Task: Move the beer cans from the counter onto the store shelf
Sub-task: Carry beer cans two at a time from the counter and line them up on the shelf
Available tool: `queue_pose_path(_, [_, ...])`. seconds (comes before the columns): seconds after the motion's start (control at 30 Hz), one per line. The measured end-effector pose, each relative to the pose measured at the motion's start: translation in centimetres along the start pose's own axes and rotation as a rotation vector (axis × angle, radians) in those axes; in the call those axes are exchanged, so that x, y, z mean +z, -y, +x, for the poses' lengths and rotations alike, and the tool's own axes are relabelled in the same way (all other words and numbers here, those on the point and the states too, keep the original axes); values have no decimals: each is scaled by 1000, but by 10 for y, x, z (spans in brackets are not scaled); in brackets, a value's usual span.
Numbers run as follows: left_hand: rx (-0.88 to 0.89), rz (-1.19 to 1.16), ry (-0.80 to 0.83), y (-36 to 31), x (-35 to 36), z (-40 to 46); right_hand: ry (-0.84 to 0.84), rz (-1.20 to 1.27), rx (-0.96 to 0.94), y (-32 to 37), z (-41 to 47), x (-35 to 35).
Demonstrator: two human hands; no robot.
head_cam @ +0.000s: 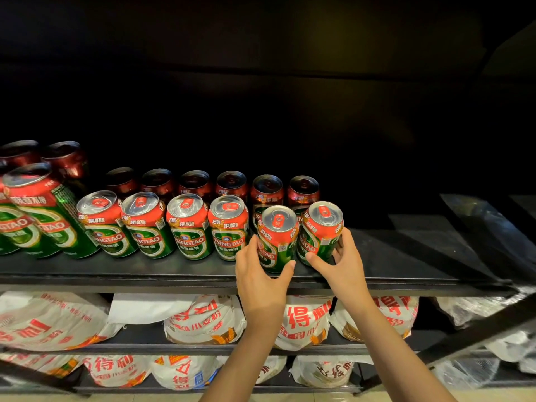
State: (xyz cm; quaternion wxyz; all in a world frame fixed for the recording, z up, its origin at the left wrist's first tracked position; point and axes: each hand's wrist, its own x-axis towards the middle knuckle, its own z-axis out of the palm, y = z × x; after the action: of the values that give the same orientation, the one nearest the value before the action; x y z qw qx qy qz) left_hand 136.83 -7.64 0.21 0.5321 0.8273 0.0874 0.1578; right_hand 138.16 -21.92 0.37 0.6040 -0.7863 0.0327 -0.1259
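Two rows of green and red beer cans stand on the black store shelf (162,271). My left hand (261,282) grips one can (277,239) near the shelf's front edge, thumb on its right side. Beside it, my right hand (339,265) holds another can (320,232), thumb in front and fingers round its right side. Both cans stand upright at the right end of the front row (188,227). A back row (232,184) of cans stands in shadow behind. The counter is out of view.
Taller cans (43,210) stand at the shelf's far left. The right part of the shelf (420,250) holds nothing. White flour bags with red print (203,320) fill the two shelves below. A dark slanted frame bar (475,332) crosses the lower right.
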Motion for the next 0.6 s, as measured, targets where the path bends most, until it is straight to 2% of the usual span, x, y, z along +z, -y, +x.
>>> queue_pose_path(0.27, [-31,-60,49,5,-4,-1,-8,-13,-1,1,1,2])
queue_pose_path(0.4, [-54,-91,-20,1,-1,-1,-37,-10,-10,1,-1,3])
queue_pose_path(0.6, [-31,-33,-118,-4,8,-4,49,-3,-38,2,-1,-1])
